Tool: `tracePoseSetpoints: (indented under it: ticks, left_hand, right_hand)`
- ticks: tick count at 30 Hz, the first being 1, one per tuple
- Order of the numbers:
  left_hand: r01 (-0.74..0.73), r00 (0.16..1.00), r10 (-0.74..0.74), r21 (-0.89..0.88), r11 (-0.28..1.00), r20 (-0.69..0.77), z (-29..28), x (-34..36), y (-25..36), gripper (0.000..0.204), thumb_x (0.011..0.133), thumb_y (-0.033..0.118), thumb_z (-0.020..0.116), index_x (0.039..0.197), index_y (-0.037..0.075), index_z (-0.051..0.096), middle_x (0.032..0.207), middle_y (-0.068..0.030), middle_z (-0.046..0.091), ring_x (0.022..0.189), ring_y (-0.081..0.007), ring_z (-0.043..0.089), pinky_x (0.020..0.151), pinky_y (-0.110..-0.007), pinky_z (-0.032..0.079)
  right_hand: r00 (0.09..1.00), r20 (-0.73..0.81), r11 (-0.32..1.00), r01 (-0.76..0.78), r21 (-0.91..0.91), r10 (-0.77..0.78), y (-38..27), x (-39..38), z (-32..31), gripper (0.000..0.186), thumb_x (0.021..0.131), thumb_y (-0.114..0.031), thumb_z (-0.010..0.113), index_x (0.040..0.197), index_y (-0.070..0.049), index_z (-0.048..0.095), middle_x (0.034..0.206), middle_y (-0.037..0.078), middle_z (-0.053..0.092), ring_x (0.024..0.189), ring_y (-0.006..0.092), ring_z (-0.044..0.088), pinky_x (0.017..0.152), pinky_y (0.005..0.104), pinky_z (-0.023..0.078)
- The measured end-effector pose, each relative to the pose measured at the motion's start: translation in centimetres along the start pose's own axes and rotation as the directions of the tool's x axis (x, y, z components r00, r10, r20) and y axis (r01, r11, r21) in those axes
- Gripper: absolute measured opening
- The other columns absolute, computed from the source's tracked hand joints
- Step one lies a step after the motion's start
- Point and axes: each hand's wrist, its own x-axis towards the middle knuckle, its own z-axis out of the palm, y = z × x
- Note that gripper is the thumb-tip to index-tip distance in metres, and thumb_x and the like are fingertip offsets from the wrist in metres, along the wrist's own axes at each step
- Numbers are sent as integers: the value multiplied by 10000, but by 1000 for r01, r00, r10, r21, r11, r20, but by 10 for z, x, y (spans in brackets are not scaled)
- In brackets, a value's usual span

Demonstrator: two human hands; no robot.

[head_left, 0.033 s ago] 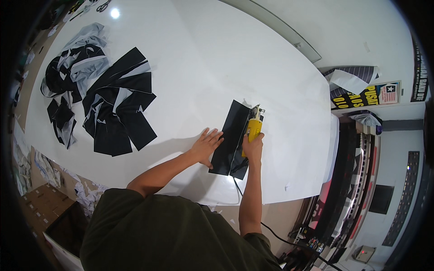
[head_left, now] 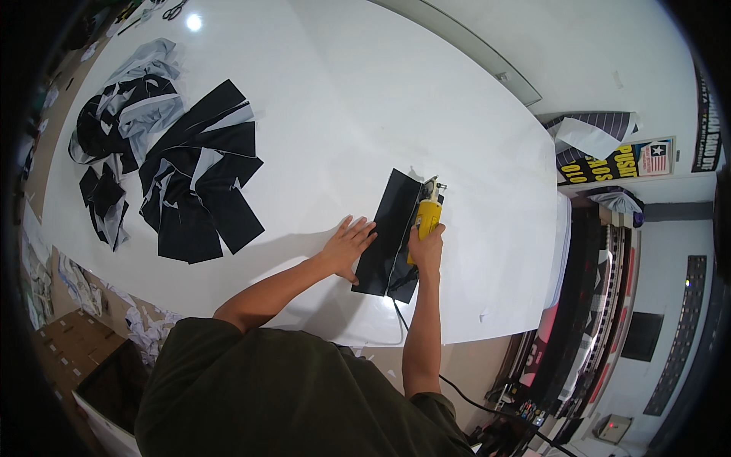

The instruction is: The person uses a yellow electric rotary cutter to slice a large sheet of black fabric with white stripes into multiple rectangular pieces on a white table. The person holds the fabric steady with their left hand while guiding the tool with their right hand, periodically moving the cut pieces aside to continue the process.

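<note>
A black fabric piece (head_left: 387, 221) lies on the white table in front of me, with a pale line running lengthwise. My left hand (head_left: 349, 245) rests spread on its left edge, fingers apart. Wrapped around the yellow body of an electric fabric cutter (head_left: 429, 215) is my right hand (head_left: 426, 247). The cutter's metal head (head_left: 434, 185) sits at the far right part of the fabric, beside a narrow dark strip along the right side. My fingers hide part of the cutter's body. Its dark cord runs down past the near table edge.
Cut black fabric pieces (head_left: 199, 183) lie fanned out on the table's left, beside a crumpled black and grey fabric heap (head_left: 126, 114). Scissors (head_left: 174, 10) lie at the far left. Past the table's right edge stands a long machine (head_left: 575, 305). A cardboard box (head_left: 80, 346) is at lower left.
</note>
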Motion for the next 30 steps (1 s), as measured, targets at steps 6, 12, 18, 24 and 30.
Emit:
tracePoseSetpoints:
  ticks: [6, 12, 18, 24, 30]
  left_hand:
    - [-1, 1000, 1, -13, 1000, -4, -5, -3, 2, 1359, 585, 659, 901, 1632, 23, 314, 1734, -181, 187, 1622, -358, 110, 1297, -608, 54]
    - [22, 1000, -22, 23, 999, 9, -6, -3, 3, 1384, 580, 690, 887, 1647, 42, 291, 1741, -169, 189, 1627, -351, 93, 1295, -602, 25]
    - [-26, 999, 26, 7, 1000, 25, -9, 1, 4, 1350, 596, 655, 894, 1631, 12, 313, 1725, -197, 197, 1620, -365, 113, 1289, -617, 66]
    - [23, 980, -36, -65, 998, -197, 8, 32, 21, 1163, 708, 539, 869, 1611, 19, 354, 1702, -235, 221, 1582, -475, 172, 1260, -665, 122]
    - [-124, 967, 109, -52, 991, -231, 37, 83, 80, 715, 773, 449, 837, 1404, 163, 660, 1619, -194, 407, 1561, -405, 266, 1186, -752, 201]
  right_hand:
    - [1000, 0, 1000, -10, -2, 10, -3, 5, 2, 560, 935, -285, 690, 1259, 61, 393, 1107, 390, 674, 1012, 539, 696, 882, 561, 577]
    - [1000, -13, 1000, 0, 15, 0, -7, 19, 3, 579, 929, -295, 694, 1277, 68, 407, 1126, 391, 673, 1035, 544, 692, 903, 556, 574]
    - [994, -107, 999, 6, 40, -1, 1, 55, -11, 625, 931, -354, 729, 1259, 89, 433, 1080, 385, 687, 955, 519, 714, 844, 529, 591]
    - [960, -255, 930, -12, 367, 113, 64, 26, -47, 574, 967, -396, 713, 1282, 27, 488, 967, 206, 688, 728, 260, 722, 600, 388, 585]
    - [940, -258, 841, -50, 539, 221, 140, -70, -93, 532, 1002, -429, 702, 1231, -3, 480, 884, 126, 608, 649, 218, 652, 498, 354, 542]
